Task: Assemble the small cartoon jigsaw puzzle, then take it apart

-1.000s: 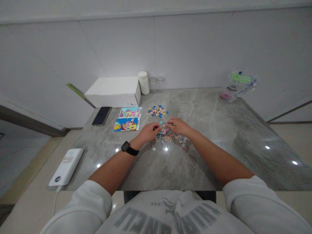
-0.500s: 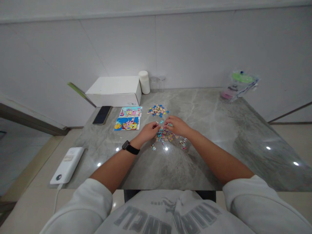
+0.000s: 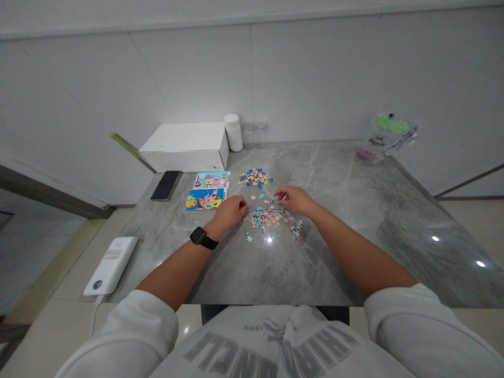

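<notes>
A loose pile of small pastel jigsaw pieces (image 3: 270,216) lies on the grey marbled table in front of me. My left hand (image 3: 232,211) rests at the pile's left edge, its fingers curled together; whatever they may hold is hidden. At the upper right of the pile, the fingertips of my right hand (image 3: 294,199) pinch at a jigsaw piece (image 3: 271,201). Two small groups of pieces sit apart, one at the lower left (image 3: 248,237) and another at the lower right (image 3: 296,230). Farther back is a second pile, of blue, yellow and tan pieces (image 3: 255,178).
Two cartoon picture cards (image 3: 207,199) lie left of the piles, beside a phone (image 3: 166,186). Behind them stand a white box (image 3: 185,147), a white bottle (image 3: 233,133) and two clear jars (image 3: 255,136). A plastic bag (image 3: 386,139) is back right; a white power bank (image 3: 111,266), front left.
My hands have moved apart, the left one to the left and the right one slightly to the right. More of the pastel pile between them shows now.
</notes>
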Demonstrator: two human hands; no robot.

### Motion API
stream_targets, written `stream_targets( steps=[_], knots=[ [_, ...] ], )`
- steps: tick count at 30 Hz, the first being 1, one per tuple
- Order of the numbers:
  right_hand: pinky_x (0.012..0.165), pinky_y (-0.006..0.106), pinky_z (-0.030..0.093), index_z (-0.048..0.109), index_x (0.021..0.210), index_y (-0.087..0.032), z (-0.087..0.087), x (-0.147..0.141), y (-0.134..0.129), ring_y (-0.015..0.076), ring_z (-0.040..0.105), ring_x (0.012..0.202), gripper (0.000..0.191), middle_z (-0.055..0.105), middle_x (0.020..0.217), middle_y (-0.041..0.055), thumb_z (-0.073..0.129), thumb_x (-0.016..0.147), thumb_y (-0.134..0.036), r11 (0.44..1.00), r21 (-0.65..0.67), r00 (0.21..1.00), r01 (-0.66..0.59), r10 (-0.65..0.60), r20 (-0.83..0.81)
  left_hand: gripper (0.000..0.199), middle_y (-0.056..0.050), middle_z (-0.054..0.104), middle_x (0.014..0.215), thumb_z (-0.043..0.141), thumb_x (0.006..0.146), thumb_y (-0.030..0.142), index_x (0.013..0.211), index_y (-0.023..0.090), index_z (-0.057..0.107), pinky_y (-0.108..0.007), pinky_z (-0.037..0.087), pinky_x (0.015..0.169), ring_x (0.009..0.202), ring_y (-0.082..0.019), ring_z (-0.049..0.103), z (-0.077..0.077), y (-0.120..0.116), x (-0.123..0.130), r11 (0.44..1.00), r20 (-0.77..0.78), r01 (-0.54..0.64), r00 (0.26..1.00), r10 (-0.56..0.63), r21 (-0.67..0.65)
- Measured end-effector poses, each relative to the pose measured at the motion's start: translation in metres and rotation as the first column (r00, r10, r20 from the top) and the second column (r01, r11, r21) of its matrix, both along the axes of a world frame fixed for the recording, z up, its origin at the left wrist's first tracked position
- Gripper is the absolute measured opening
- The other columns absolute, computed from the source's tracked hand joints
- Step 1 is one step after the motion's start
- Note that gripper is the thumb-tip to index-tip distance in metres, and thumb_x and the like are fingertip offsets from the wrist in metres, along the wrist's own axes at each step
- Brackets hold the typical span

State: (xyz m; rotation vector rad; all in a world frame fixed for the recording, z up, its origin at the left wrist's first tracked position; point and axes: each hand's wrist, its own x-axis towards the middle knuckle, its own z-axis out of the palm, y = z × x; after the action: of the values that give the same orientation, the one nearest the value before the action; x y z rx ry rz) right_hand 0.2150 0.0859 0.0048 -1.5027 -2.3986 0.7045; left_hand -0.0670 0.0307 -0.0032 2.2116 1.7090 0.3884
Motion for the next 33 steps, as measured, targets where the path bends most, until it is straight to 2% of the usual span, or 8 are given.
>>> stream_targets(
  steps=[6,9,14,18,21,24,28,33],
  knots=[
    [0.094,0.032,0.049,0.075,0.122,-0.015,0.001,0.006,0.007,0.0281,0.067,0.112,0.036,0.072,0.124,0.0191,0.069,0.094,-0.037,0.990,0.111,0.955,0.088,-0.116,0.272,0.037,-0.015,0.067,0.119,0.063,0.095,0.032,0.127,0.014,0.066,-0.035,0.051,0.094,0.104,-0.025,0.066,-0.004,0.016,0.009,0.997,-0.008,-0.071,0.997,0.071,0.031],
    [0.093,0.034,0.049,0.077,0.117,-0.014,0.000,-0.005,0.006,0.0307,0.067,0.112,0.036,0.071,0.123,0.0213,0.074,0.089,-0.036,0.995,0.091,0.928,0.051,-0.080,0.364,0.035,-0.018,0.069,0.114,0.063,0.095,0.038,0.115,0.011,0.072,-0.037,0.051,0.094,0.101,-0.026,0.067,-0.001,0.028,0.032,0.994,-0.038,-0.107,0.994,0.106,-0.017],
    [0.084,0.028,0.048,0.078,0.110,-0.018,0.005,-0.005,0.001,0.0225,0.070,0.098,0.023,0.078,0.107,0.0096,0.072,0.090,-0.029,0.996,-0.030,0.957,-0.088,0.093,0.275,0.026,-0.008,0.073,0.085,0.062,0.093,0.037,0.088,0.016,0.076,-0.032,0.052,0.080,0.081,-0.021,0.066,0.009,0.033,0.052,0.982,0.061,0.116,0.992,-0.107,-0.150],
    [0.086,0.030,0.048,0.075,0.113,-0.019,0.014,0.033,-0.022,0.0242,0.069,0.101,0.031,0.076,0.110,0.0107,0.076,0.088,-0.036,0.999,-0.031,0.954,-0.039,0.046,0.295,0.027,-0.010,0.073,0.106,0.065,0.091,0.038,0.105,0.017,0.074,-0.033,0.052,0.084,0.091,-0.021,0.066,0.012,0.011,0.019,0.996,0.099,0.082,0.992,-0.078,-0.034],
    [0.091,0.032,0.050,0.071,0.123,-0.019,0.015,0.053,-0.053,0.0277,0.068,0.106,0.051,0.071,0.122,0.0155,0.085,0.079,-0.042,0.998,-0.064,0.932,-0.013,0.035,0.362,0.038,-0.011,0.070,0.108,0.074,0.084,0.043,0.111,0.017,0.071,-0.036,0.053,0.086,0.093,-0.024,0.066,0.011,-0.019,-0.009,0.990,0.049,0.118,0.992,-0.114,-0.079],
    [0.092,0.035,0.050,0.068,0.126,-0.016,0.011,0.051,-0.079,0.0316,0.067,0.109,0.067,0.065,0.128,0.0197,0.092,0.069,-0.042,0.997,-0.073,0.906,-0.030,0.058,0.420,0.042,-0.011,0.067,0.111,0.081,0.077,0.042,0.110,0.019,0.069,-0.039,0.052,0.092,0.101,-0.027,0.065,0.010,-0.050,-0.017,0.978,0.033,0.182,0.983,-0.180,-0.102],
    [0.089,0.033,0.050,0.069,0.119,-0.018,0.009,0.037,-0.084,0.0301,0.068,0.107,0.052,0.067,0.124,0.0174,0.088,0.074,-0.033,0.997,-0.063,0.902,-0.047,0.069,0.427,0.034,-0.011,0.065,0.114,0.079,0.079,0.032,0.109,0.020,0.068,-0.039,0.052,0.094,0.103,-0.028,0.064,0.009,-0.071,0.000,0.961,0.012,0.253,0.967,-0.253,-0.112],
    [0.075,0.029,0.046,0.074,0.100,-0.021,0.014,0.030,-0.068,0.0247,0.070,0.095,0.023,0.076,0.105,0.0090,0.081,0.079,-0.028,0.986,-0.154,0.905,-0.064,0.123,0.408,0.011,-0.011,0.067,0.103,0.071,0.082,0.024,0.092,0.019,0.069,-0.036,0.050,0.084,0.095,-0.026,0.064,0.010,-0.067,0.016,0.944,0.003,0.299,0.953,-0.302,-0.137]
  ],
)
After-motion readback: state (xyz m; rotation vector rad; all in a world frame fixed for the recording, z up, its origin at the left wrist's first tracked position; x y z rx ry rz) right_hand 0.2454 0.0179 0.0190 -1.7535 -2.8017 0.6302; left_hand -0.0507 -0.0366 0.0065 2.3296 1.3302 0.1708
